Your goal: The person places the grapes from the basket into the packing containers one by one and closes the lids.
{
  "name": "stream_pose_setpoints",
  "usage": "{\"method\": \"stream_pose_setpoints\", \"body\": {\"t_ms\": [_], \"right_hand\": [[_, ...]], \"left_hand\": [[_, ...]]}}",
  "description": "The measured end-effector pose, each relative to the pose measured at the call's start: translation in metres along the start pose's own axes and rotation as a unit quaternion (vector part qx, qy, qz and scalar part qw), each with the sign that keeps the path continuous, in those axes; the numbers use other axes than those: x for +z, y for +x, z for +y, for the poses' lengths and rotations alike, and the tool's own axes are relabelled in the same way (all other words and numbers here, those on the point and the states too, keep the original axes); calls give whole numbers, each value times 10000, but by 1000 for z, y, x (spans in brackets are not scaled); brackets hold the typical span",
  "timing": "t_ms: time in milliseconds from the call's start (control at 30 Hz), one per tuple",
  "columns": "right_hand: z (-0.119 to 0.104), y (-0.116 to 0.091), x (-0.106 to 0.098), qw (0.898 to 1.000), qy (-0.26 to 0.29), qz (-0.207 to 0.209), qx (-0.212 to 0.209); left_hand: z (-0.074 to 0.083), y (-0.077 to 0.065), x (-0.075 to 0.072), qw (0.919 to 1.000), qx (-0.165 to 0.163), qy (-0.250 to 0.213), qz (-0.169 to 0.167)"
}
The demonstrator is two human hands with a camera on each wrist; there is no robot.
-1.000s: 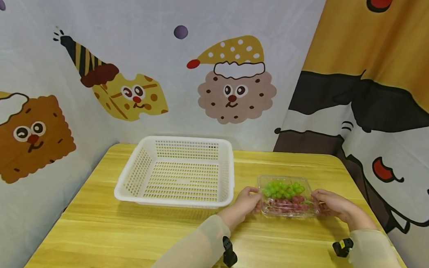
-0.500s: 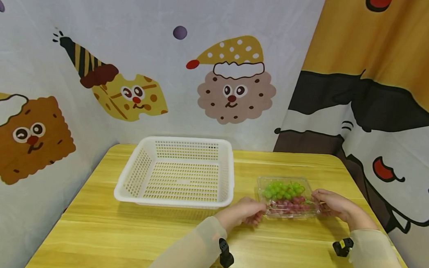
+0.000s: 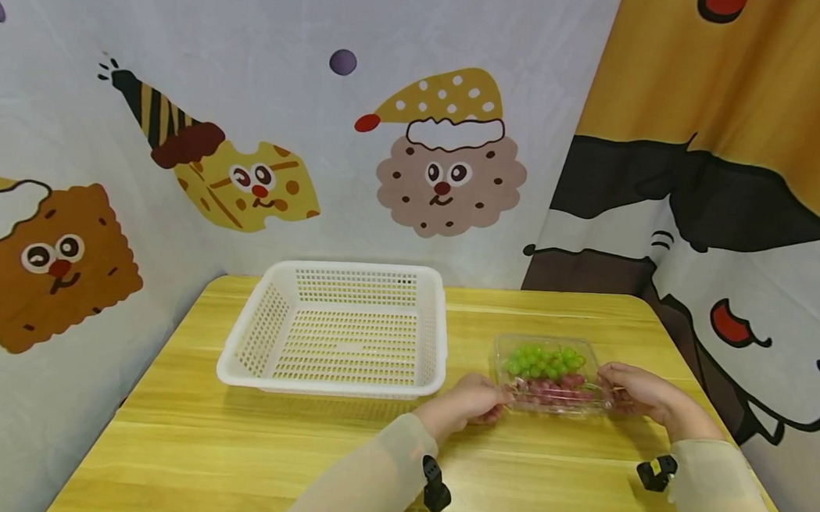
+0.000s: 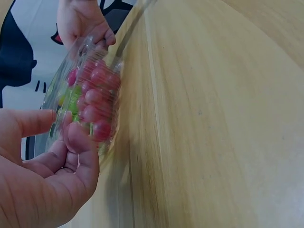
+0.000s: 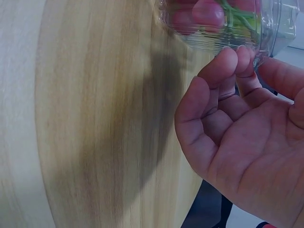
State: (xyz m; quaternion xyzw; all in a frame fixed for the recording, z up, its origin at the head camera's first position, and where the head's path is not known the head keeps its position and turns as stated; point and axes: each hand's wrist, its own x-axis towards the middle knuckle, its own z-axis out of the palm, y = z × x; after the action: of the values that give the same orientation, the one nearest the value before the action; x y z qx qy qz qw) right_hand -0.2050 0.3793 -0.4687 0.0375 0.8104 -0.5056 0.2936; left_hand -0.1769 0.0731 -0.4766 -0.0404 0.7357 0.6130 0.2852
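Note:
A clear plastic clamshell box (image 3: 546, 343) sits on the right half of the table. Green grapes (image 3: 543, 362) lie toward its back and red grapes (image 4: 99, 90) toward its front. At the box's near left corner my left hand (image 3: 468, 400) pinches the rim; in the left wrist view the thumb lies on the edge and the fingers curl beneath. My right hand (image 3: 641, 391) grips the right end, and the right wrist view has its curled fingertips (image 5: 225, 61) under the rim, with the thumb on the other side.
A white perforated plastic basket (image 3: 440, 336) stands left of the box, near the table's back edge. Around the wooden table (image 3: 243, 449), a cartoon-printed cloth (image 3: 290, 29) hangs at the back and both sides.
My left hand has moved from the box's left side toward me, to its near left corner. The right hand keeps its place at the right end, and the box has barely shifted.

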Motion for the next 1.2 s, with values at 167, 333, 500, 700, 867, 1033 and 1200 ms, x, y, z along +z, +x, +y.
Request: {"method": "stream_pose_setpoints", "body": {"t_ms": [167,333,500,700,867,1033,1200], "right_hand": [[0,-1,1,10000,33,-25,42],[-2,-2,1,10000,37,-72,11],[-3,-2,1,9999,73,-83,16],[-5,-2,1,9999,84,-47,61],[-7,-3,2,9999,-18,82,150],[-5,-3,2,9995,-183,167,183],[-3,-4,1,9990,-275,281,205]], "left_hand": [[1,1,0,9997,74,148,190],[4,-1,-2,9990,81,351,263],[6,-2,-3,9990,112,351,258],[4,-2,-1,9993,178,138,295],[6,-7,-2,9950,457,818,336],[9,-16,-4,9721,833,2133,513],[15,-25,-3,9551,973,2770,408]]}}
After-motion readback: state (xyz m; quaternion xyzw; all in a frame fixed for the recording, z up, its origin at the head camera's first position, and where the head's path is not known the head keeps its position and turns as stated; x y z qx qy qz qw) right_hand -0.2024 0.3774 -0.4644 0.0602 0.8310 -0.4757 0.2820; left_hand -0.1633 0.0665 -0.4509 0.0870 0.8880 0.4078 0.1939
